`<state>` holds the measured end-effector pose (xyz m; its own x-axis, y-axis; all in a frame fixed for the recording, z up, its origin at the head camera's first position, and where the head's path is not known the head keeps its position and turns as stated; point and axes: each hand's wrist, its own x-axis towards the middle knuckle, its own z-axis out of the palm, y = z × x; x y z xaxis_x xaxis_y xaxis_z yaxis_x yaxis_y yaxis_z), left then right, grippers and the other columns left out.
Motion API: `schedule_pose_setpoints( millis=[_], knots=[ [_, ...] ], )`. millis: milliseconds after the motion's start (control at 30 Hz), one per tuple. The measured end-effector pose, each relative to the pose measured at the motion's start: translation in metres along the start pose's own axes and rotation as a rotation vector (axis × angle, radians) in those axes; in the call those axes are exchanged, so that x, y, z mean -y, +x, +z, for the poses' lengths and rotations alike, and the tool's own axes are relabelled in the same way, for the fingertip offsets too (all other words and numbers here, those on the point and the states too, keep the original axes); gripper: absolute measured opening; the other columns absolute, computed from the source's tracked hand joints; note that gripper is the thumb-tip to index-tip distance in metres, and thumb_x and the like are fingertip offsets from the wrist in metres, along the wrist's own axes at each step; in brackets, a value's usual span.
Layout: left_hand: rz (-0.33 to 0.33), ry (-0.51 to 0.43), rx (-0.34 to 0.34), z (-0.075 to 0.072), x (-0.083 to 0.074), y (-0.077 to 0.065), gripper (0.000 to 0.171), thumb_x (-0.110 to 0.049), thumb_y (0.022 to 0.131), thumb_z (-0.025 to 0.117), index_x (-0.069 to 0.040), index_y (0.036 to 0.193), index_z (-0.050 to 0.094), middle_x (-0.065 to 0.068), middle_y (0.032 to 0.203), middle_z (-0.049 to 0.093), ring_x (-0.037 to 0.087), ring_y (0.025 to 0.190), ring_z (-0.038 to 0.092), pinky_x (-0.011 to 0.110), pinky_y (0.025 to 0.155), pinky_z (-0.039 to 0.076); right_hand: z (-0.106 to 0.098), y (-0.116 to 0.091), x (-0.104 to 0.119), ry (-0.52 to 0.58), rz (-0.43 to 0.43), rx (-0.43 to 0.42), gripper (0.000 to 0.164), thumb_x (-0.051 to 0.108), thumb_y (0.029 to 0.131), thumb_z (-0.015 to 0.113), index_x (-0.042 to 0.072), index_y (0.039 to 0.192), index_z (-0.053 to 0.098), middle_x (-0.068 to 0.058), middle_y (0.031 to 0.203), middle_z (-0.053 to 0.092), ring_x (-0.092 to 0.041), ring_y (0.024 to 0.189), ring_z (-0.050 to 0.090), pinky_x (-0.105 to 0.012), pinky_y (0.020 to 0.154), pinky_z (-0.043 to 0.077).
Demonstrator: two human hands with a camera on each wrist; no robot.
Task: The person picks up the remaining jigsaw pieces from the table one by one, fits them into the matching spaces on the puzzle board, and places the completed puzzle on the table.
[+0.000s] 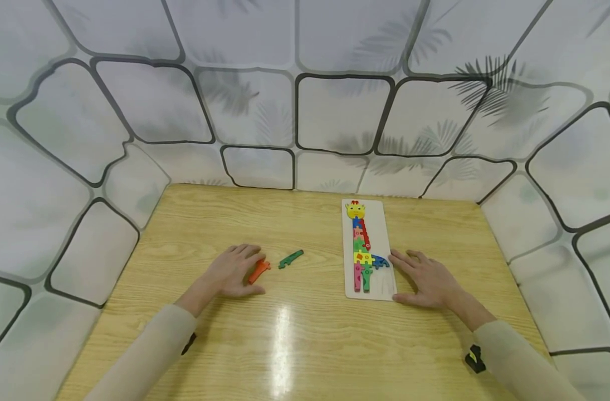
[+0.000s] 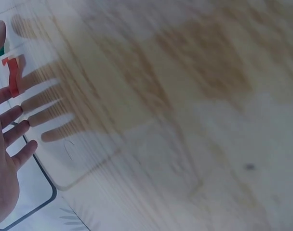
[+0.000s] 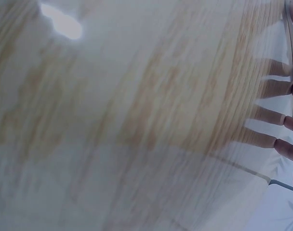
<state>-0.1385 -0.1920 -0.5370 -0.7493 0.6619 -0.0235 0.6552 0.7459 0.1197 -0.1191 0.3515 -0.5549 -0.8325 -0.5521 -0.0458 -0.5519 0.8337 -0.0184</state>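
Note:
A giraffe puzzle board [image 1: 380,239], pale and upright in my view, lies right of the table's middle. On it sit colourful pieces: a yellow head [image 1: 355,210], a red strip [image 1: 365,234], a dark blue piece [image 1: 380,262] and two legs. My right hand [image 1: 427,281] rests at the board's right edge, fingers spread and touching it. My left hand [image 1: 234,271] lies on the table with fingers loosely extended beside an orange puzzle piece [image 1: 259,271]; contact is hard to tell. Farther right is a loose green piece [image 1: 291,259].
The wooden tabletop [image 1: 305,340] reflects a bright streak of light near the front. White panels [image 1: 259,167] with dark stone outlines and leaf prints enclose the table at the back and sides.

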Motion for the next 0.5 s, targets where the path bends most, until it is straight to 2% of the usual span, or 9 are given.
schedule_pose_setpoints(
  millis=[200,500],
  knots=[
    [-0.012,0.0,0.009,0.0,0.004,-0.007,0.089,-0.073,0.091,0.064,-0.009,0.152,0.055,0.017,0.156,0.054,0.039,0.143,0.053,0.059,0.117,0.046,-0.001,0.0,0.0,0.004,0.003,0.0,0.102,0.083,0.086,0.06,0.024,0.165,0.036,-0.001,0.171,0.04,-0.042,0.146,0.049,-0.066,0.098,0.055],
    [-0.012,0.007,-0.023,0.003,0.008,-0.017,0.087,-0.071,0.09,0.067,-0.009,0.151,0.056,0.017,0.157,0.054,0.04,0.143,0.053,0.06,0.115,0.047,0.0,0.0,-0.001,0.008,-0.001,-0.006,0.102,0.083,0.086,0.061,0.025,0.166,0.035,-0.001,0.171,0.041,-0.042,0.147,0.048,-0.065,0.098,0.055]
  ],
)
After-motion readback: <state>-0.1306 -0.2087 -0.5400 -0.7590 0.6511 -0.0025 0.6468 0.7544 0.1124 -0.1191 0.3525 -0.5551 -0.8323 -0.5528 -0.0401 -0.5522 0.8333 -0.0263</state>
